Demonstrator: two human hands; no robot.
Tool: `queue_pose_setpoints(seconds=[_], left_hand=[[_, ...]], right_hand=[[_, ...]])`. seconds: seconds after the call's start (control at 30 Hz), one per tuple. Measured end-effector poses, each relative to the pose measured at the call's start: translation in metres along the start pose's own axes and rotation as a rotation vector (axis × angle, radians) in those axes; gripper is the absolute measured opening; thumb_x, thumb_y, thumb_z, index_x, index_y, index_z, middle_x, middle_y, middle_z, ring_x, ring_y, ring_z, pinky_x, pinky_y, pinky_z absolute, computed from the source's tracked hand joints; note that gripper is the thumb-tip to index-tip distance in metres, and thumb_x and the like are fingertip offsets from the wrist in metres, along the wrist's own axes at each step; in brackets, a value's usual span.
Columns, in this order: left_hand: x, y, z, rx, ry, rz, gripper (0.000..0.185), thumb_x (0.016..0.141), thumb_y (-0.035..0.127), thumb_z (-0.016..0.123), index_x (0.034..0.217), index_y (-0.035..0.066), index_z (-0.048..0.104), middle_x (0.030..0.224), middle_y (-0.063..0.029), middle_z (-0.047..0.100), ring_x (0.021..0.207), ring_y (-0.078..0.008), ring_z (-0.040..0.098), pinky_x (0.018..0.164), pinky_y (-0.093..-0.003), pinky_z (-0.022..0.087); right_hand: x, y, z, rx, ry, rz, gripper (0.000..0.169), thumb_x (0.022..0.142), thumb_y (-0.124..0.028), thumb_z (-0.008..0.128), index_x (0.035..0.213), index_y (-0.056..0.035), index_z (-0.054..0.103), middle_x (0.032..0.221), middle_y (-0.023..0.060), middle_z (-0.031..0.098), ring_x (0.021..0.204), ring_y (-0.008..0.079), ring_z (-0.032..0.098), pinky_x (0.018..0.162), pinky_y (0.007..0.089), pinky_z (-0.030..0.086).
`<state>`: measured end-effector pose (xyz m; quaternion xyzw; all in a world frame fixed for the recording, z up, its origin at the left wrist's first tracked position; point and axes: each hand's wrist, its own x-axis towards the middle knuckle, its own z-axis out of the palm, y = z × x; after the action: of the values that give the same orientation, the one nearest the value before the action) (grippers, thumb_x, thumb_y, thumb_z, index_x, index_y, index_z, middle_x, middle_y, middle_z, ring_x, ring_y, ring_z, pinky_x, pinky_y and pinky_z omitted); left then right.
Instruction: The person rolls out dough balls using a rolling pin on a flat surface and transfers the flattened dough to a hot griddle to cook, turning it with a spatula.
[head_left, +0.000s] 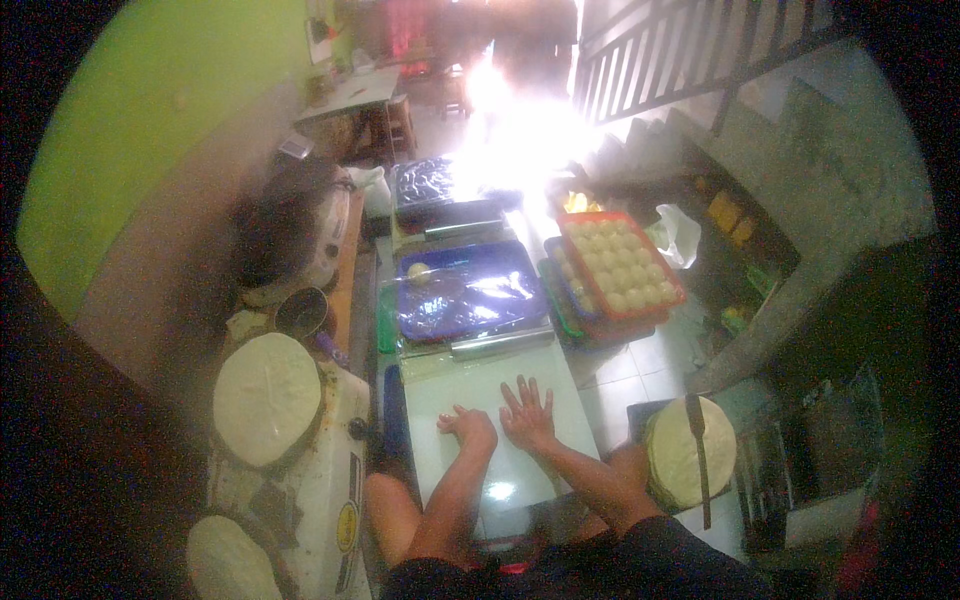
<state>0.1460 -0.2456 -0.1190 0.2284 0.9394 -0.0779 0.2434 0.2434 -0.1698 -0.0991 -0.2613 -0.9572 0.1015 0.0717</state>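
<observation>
My right hand (528, 414) is held palm down with its fingers spread, over or on a pale, shiny work board (442, 390). It holds nothing that I can see. My left hand (472, 429) is beside it, bent at the wrist, with its fingers partly curled towards the left. What lies under its palm is hidden, and I cannot tell if it touches the board. Beyond both hands is a blue plastic tray (472, 326) covered with shiny clear film, with one pale dough ball (418, 273) at its far left corner. A wrapped roll (501, 345) lies at its near edge.
To the right, a red tray (679, 296) of dough balls tops stacked trays. A dark flat spatula (697, 427) lies across round flatbreads (671, 465). On the left, large flatbreads (266, 397) lie on a stove (345, 450), near a small pan (301, 311). A stair railing (652, 75) rises behind.
</observation>
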Motion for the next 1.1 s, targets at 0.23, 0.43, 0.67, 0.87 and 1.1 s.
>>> queue_pose_setpoints(seconds=[0.23,0.43,0.67,0.87,1.1], left_hand=[[-0.001,0.002,0.005,-0.024,0.018,0.041,0.047,0.095,0.022,0.043,0.137,0.002,0.042,0.151,-0.0208,0.021,0.126,-0.0665,0.015,0.097,-0.0778,0.012],[-0.008,0.004,0.003,0.013,0.081,0.056,0.046,0.093,0.023,0.044,0.133,0.002,0.049,0.150,-0.0190,0.026,0.128,-0.0599,0.024,0.098,-0.0708,0.026],[-0.004,-0.003,0.002,0.119,0.043,0.063,0.046,0.093,0.024,0.043,0.135,0.005,0.047,0.150,-0.0186,0.027,0.127,-0.0595,0.027,0.098,-0.0702,0.025],[-0.014,0.004,0.001,0.017,0.110,0.051,0.045,0.093,0.025,0.045,0.133,0.004,0.049,0.148,-0.0204,0.029,0.126,-0.0598,0.028,0.098,-0.0708,0.024],[-0.010,0.005,0.003,0.056,0.059,0.082,0.045,0.093,0.023,0.044,0.133,0.002,0.048,0.148,-0.0209,0.030,0.126,-0.0610,0.026,0.098,-0.0714,0.024]], right_hand=[[-0.001,0.006,0.009,0.004,0.078,-0.016,0.056,0.093,-0.040,0.041,0.145,-0.0218,0.032,0.152,0.0147,0.022,0.141,0.0358,0.015,0.109,0.0645,0.008],[-0.002,0.007,0.007,0.015,0.066,-0.005,0.056,0.093,-0.040,0.042,0.145,-0.0209,0.032,0.153,0.0149,0.020,0.142,0.0356,0.014,0.109,0.0638,0.007],[-0.002,-0.001,0.003,0.057,0.051,-0.013,0.058,0.093,-0.041,0.041,0.146,-0.0213,0.030,0.153,0.0142,0.018,0.142,0.0350,0.013,0.110,0.0631,0.005],[-0.004,0.007,0.005,0.005,0.054,-0.010,0.059,0.093,-0.043,0.040,0.146,-0.0218,0.029,0.153,0.0140,0.018,0.142,0.0355,0.013,0.109,0.0633,0.005],[-0.004,0.011,0.008,0.022,0.083,-0.022,0.058,0.092,-0.040,0.043,0.144,-0.0198,0.033,0.152,0.0153,0.020,0.141,0.0364,0.014,0.109,0.0641,0.008]])
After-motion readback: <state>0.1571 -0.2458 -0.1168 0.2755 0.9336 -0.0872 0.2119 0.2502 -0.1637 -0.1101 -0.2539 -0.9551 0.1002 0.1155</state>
